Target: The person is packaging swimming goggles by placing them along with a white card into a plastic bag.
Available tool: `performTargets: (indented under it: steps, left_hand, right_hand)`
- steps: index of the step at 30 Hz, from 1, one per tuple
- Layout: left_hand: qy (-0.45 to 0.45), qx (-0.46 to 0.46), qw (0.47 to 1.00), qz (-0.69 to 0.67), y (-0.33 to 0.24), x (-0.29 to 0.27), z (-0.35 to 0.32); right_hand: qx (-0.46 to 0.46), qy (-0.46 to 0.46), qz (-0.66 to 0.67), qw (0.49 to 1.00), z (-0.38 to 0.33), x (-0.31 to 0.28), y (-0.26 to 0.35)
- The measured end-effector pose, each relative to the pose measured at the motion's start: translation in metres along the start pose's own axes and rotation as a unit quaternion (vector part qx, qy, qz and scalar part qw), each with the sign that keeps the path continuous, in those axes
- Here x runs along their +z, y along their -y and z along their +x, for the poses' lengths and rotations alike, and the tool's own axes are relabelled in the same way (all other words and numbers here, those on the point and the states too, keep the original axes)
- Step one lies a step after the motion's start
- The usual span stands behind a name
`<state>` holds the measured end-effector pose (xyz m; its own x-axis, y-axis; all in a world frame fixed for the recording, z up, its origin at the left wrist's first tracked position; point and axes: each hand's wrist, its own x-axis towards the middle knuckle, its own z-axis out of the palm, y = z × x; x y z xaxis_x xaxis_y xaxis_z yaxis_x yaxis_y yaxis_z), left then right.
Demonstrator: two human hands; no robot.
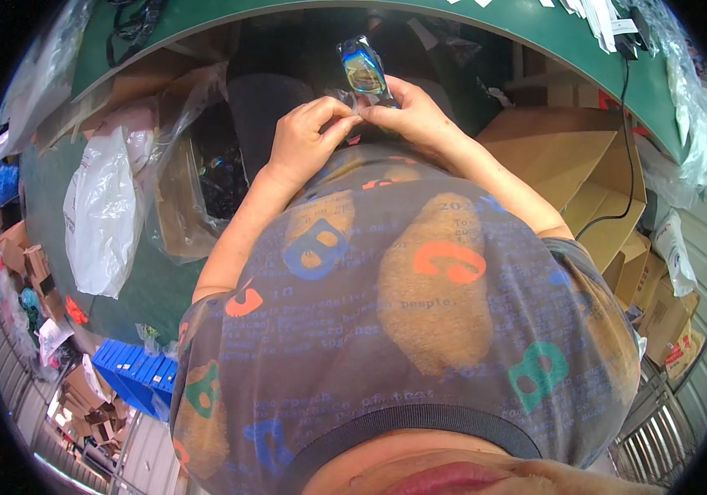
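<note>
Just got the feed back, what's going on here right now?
A person holds a small clear plastic packet with a shiny blue item inside, up in front of their chest. The left hand and right hand both pinch its lower edge. Below lie a lined cardboard box, a white plastic bag and more cardboard boxes.

Near the top centre of the frame, the left hand (308, 136) and the right hand (410, 114) met, both pinching the lower end of a small clear plastic packet (362, 70) holding a shiny blue item. A white plastic bag (102, 210) lay at the left, and folded cardboard boxes (584, 177) sat at the right, beneath a green table edge (535, 29).
</note>
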<state>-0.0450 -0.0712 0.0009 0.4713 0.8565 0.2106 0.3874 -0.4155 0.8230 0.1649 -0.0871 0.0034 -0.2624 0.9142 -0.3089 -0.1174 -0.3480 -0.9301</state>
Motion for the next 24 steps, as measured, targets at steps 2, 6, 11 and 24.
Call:
performTargets:
  steps: [2, 6, 11, 24]
  left_hand:
    - [0.004, -0.001, 1.0, 0.003, 0.0, 0.0, 0.0]
    - [0.035, 0.014, 0.999, 0.029, -0.003, -0.003, 0.002]
    - [0.053, 0.062, 0.995, 0.06, 0.002, 0.003, -0.002]
    - [-0.137, -0.196, 0.926, -0.293, 0.041, 0.012, -0.007]
  right_hand:
    - [-0.014, 0.0, -0.034, 0.999, -0.001, -0.001, 0.001]
    - [-0.046, 0.015, -0.138, 0.989, -0.001, -0.006, 0.001]
    - [-0.119, 0.01, -0.23, 0.966, 0.0, -0.001, -0.004]
    - [-0.213, -0.143, -0.364, 0.896, -0.001, -0.003, -0.018]
